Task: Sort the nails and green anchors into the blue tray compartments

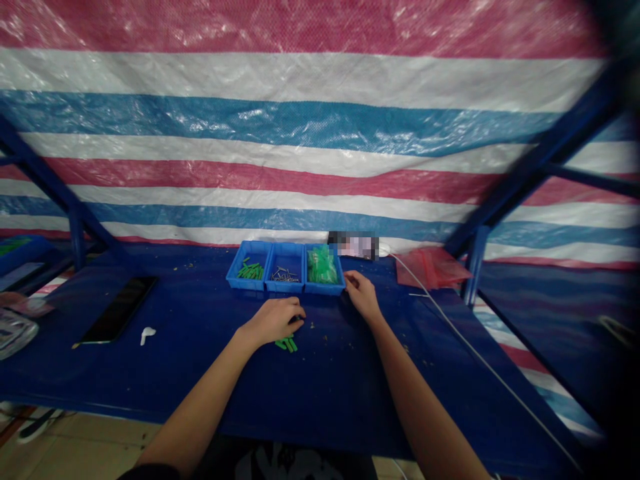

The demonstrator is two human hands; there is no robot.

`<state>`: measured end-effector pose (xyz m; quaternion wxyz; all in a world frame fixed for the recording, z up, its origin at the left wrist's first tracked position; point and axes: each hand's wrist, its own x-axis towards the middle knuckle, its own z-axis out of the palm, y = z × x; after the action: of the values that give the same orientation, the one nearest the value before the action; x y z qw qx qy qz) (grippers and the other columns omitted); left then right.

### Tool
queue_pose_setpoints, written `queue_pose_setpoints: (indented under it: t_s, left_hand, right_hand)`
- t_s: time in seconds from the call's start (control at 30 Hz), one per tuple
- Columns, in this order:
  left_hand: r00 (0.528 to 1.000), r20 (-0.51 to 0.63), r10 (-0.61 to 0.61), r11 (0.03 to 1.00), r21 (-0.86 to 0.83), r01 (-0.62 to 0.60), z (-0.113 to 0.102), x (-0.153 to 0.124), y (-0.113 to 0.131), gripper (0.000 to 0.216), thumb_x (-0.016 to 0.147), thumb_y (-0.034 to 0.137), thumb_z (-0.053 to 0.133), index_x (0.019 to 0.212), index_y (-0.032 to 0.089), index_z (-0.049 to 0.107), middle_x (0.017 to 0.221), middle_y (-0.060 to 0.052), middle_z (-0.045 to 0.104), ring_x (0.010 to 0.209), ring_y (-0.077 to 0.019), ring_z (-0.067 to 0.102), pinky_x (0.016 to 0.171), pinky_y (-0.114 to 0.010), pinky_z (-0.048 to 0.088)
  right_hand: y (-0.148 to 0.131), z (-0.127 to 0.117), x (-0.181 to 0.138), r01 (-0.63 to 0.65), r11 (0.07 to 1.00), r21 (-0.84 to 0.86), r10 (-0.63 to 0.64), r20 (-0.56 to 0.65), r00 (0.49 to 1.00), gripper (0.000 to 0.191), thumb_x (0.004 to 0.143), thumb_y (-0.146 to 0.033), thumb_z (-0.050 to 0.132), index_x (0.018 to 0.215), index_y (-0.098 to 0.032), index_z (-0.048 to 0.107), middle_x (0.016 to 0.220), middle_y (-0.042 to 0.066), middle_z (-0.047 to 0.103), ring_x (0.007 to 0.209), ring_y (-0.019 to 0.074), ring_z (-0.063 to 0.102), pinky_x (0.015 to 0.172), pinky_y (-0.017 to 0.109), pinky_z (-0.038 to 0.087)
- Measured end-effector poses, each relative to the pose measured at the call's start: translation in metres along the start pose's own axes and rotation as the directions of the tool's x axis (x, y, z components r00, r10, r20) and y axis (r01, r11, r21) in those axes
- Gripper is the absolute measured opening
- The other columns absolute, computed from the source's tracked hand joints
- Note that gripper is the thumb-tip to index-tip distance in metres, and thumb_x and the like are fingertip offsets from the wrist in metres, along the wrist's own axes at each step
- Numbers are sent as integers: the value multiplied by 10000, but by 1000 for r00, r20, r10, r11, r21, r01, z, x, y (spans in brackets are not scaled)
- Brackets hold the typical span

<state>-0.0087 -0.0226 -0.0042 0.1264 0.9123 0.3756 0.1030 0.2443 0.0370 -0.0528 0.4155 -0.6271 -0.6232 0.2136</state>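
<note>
My left hand hovers low over the table, fingers curled and the thumb near the index finger. Whatever lies between its fingertips is too small to make out. Just below it is a small pile of loose green sticks. My right hand is bent at the right wall of a row of joined blue bins, its fingertips close to or touching the rim. In the left bin lie similar green pieces; the middle one holds thin metal pins; a green plastic bag fills the right one.
A dark phone and a white earbud lie on the left. Behind the bins, a lit phone connects to a white cable. Red plastic bags lie at right. Blue frame bars and a striped sheet bound the table.
</note>
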Motion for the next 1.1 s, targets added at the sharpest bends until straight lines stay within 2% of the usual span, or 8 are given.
queue_pose_setpoints:
  t_s: [0.2, 0.33, 0.6, 0.93, 1.1]
  left_hand:
    - [1000, -20, -20, 1000, 2, 20, -3, -2, -2, 186, 817, 345, 538, 898, 201, 622, 868, -12, 608, 746, -152, 585, 588, -231, 387]
    - [1000, 3, -25, 1000, -17, 26, -2, -2, -2, 133, 777, 306, 581, 839, 194, 615, 792, 0, 606, 712, -144, 578, 563, -222, 363]
    - [999, 36, -41, 998, -50, 42, -3, -2, -4, 113, 788, 229, 542, 861, 195, 621, 790, 0, 632, 760, -152, 589, 628, -230, 400]
    - [1000, 16, -18, 987, -158, 20, -6, -3, -9, 199, 870, 249, 476, 978, 197, 635, 959, -30, 617, 893, -158, 582, 774, -268, 432]
    - [999, -33, -12, 967, -254, 3, -9, -3, -9, 166, 856, 248, 505, 937, 192, 639, 905, -26, 611, 803, -138, 576, 705, -253, 432]
  right_hand:
    - [0, 0, 0, 4, 1000, 0, -4, 1, 1000, 311, 767, -455, 476, 840, -200, 638, 686, 28, 636, 570, 160, 530, 542, 264, 375]
    - [1, 1, 0, 0, 1000, -11, 0, -1, 1000, 313, 768, -453, 471, 841, -200, 640, 650, 25, 623, 557, 161, 527, 531, 265, 370]
    - [4, 2, 1, 28, 1000, 6, -28, -3, 1000, 295, 773, -424, 474, 843, -187, 635, 713, 34, 643, 576, 154, 538, 555, 262, 387]
    - [6, 2, 1, 15, 1000, -3, -15, 2, 1000, 277, 776, -417, 486, 846, -194, 634, 695, 29, 641, 580, 160, 547, 554, 264, 394]
    - [6, 2, 1, 29, 1000, -10, -29, -1, 1000, 286, 780, -420, 480, 846, -191, 637, 709, 34, 645, 589, 160, 552, 569, 267, 402]
